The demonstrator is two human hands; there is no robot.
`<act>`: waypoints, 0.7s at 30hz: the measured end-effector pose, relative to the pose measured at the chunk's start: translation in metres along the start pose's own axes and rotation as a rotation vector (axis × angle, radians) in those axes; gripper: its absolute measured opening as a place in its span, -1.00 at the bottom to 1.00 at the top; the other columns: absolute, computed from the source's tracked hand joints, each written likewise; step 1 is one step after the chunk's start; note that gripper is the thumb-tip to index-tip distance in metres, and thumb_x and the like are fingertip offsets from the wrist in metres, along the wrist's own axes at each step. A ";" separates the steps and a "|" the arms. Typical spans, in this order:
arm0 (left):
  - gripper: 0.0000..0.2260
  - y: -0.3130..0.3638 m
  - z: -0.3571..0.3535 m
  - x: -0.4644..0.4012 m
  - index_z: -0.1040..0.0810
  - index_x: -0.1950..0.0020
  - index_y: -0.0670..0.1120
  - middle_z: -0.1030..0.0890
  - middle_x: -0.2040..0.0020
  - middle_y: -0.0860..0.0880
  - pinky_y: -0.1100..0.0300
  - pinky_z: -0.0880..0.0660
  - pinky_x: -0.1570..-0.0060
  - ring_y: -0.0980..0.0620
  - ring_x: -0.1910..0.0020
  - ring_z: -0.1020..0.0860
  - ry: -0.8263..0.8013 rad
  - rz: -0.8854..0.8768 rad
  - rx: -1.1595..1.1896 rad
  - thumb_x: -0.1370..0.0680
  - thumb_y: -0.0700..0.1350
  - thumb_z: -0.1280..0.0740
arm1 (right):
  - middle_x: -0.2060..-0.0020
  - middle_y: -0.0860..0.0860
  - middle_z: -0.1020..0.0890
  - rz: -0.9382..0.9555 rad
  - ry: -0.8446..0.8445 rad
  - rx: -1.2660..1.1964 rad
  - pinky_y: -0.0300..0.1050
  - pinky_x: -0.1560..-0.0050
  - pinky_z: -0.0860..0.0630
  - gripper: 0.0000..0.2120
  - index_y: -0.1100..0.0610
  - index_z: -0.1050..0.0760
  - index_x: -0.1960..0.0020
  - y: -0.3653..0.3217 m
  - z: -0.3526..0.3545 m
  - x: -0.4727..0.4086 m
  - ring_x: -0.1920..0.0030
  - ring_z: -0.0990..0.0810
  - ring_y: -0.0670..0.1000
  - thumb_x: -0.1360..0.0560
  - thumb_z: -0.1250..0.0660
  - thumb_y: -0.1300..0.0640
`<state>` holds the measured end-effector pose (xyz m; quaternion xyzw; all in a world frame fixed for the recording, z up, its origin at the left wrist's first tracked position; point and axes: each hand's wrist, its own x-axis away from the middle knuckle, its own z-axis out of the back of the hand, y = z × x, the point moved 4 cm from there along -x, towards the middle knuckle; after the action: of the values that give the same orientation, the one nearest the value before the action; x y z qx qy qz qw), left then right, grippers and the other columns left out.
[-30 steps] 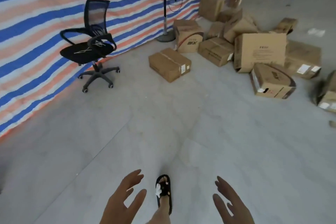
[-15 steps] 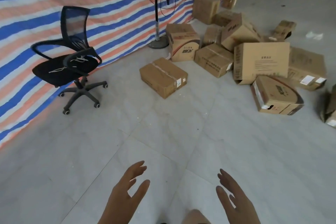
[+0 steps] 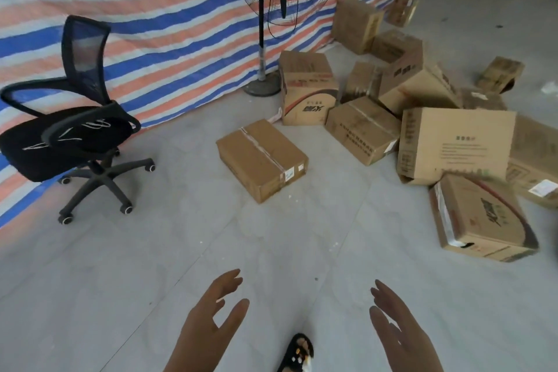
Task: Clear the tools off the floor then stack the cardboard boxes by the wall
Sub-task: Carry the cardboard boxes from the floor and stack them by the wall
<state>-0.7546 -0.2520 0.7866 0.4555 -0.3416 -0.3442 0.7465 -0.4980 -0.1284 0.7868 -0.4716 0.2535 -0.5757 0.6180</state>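
Several cardboard boxes lie scattered over the grey floor by the striped tarp wall (image 3: 169,24). A flat taped box (image 3: 261,158) sits nearest, ahead of me in the middle. Behind it stands an upright printed box (image 3: 306,89), and a large box (image 3: 456,145) lies on its side at the right. Another printed box (image 3: 480,217) lies at the near right. My left hand (image 3: 208,329) and my right hand (image 3: 398,332) are held out low in front of me, palms facing each other, fingers spread, holding nothing. No tools show on the floor.
A black office chair (image 3: 72,133) on casters stands at the left by the tarp. A tall pedestal fan (image 3: 265,9) stands against the tarp behind the boxes. My sandalled foot (image 3: 297,353) shows at the bottom edge. Bare floor separates me from the boxes.
I have walked forward: the boxes, chair and fan are closer and larger in view. Both hands stay open and held out the same way. My foot has stepped back into view.
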 end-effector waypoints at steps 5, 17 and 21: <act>-0.60 0.029 -0.031 -0.091 -0.34 -0.13 0.48 -0.52 -0.08 0.43 0.40 -0.40 -0.07 0.40 -0.12 -0.48 0.018 0.032 -0.001 -0.33 0.33 -0.37 | -0.04 -0.40 -0.57 -0.003 -0.058 0.058 -0.13 -0.20 -0.36 -0.54 -0.68 -0.25 0.05 -0.026 0.016 -0.110 -0.01 -0.39 -0.57 -0.38 -0.28 -0.08; -0.74 0.080 -0.062 -0.376 -0.41 -0.11 0.25 -0.61 0.00 0.26 0.38 -0.42 -0.11 0.44 -0.06 -0.48 0.070 0.101 0.051 -0.52 -0.07 -0.33 | -0.16 -0.13 -0.55 -0.012 -0.125 0.104 -0.11 -0.27 -0.34 -0.65 -0.31 -0.31 -0.15 -0.094 -0.012 -0.393 -0.15 -0.47 -0.20 -0.37 -0.22 -0.14; -0.72 0.114 -0.053 -0.472 -0.38 -0.13 0.25 -0.47 -0.04 0.51 0.47 -0.38 0.01 0.46 -0.07 -0.47 0.064 0.073 0.004 -0.54 -0.10 -0.30 | -0.18 -0.12 -0.53 -0.011 -0.120 0.086 -0.06 -0.32 -0.34 -0.65 -0.21 -0.34 -0.23 -0.141 -0.021 -0.484 -0.20 -0.45 -0.13 -0.45 -0.23 -0.07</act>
<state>-0.9377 0.2010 0.7794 0.4552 -0.3346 -0.3012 0.7682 -0.6830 0.3410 0.7899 -0.4795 0.1884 -0.5600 0.6488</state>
